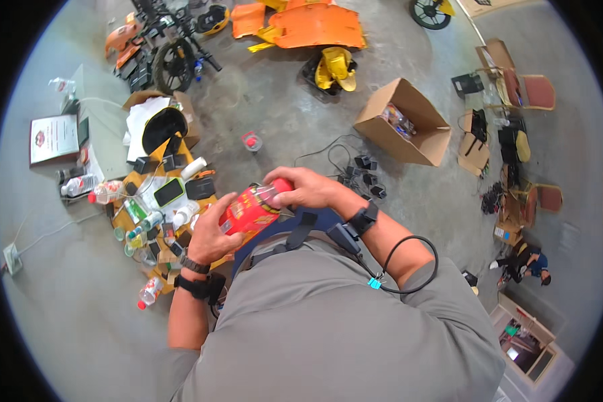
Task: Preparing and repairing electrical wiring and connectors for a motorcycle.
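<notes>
A bottle with a red, yellow-printed label (248, 213) and a red cap (283, 185) is held in front of my body, tilted with its cap toward the right. My left hand (211, 233) is closed around its lower end. At the other end my right hand (304, 187) grips it by the cap and neck, fingers curled over the top. To the left, a cluttered wooden table (155, 165) bears a phone with a bright green edge (169, 193), a white bottle (186, 213), several clear bottles and small dark boxes.
An open cardboard box (419, 144) with packages inside stands on the floor ahead right. Cables with black adapters (363, 175) lie before it. A clear bottle with a red cap (251, 141) stands on the floor. Motorbike parts (174, 65) and orange panels (315, 27) lie farther off.
</notes>
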A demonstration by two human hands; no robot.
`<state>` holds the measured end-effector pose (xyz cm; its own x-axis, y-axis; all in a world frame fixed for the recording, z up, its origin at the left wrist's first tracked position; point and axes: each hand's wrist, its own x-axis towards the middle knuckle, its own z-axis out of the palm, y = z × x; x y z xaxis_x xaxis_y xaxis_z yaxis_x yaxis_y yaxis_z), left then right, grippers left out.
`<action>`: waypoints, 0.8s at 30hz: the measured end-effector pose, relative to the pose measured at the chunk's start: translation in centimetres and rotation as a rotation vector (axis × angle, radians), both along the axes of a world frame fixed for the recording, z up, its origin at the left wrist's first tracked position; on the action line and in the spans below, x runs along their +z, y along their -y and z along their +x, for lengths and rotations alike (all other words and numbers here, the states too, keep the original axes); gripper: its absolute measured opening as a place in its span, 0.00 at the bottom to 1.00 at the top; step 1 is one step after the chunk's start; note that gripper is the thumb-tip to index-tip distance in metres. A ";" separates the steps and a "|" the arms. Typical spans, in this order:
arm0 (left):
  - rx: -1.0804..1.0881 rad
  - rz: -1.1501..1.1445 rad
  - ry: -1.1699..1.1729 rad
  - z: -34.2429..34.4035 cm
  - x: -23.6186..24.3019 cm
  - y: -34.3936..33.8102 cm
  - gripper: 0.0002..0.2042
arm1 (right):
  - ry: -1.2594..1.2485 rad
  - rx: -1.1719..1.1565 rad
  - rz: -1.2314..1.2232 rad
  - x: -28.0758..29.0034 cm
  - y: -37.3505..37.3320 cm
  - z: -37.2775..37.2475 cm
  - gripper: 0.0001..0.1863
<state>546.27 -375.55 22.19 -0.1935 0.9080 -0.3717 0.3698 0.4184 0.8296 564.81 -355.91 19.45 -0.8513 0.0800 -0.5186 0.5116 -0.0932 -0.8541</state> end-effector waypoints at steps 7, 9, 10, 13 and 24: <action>0.044 -0.072 -0.328 -0.4 -7.1 1.0 0.34 | 0.234 -0.703 0.722 1.2 -10.3 18.9 0.21; 0.315 -0.260 -0.284 -2.8 -9.7 5.0 0.34 | 0.270 -0.906 0.619 0.9 -13.8 24.1 0.27; 0.419 -0.328 -0.323 -3.5 -11.0 6.9 0.34 | 0.261 -0.930 0.617 0.5 -15.4 26.7 0.33; 0.565 -0.458 -0.649 -5.4 -13.2 11.9 0.36 | 0.534 -1.219 0.531 -2.4 -15.9 32.7 0.33; 0.387 -0.538 -0.576 -7.2 -17.3 13.3 0.45 | 0.845 -0.787 0.130 -6.5 4.8 26.5 0.29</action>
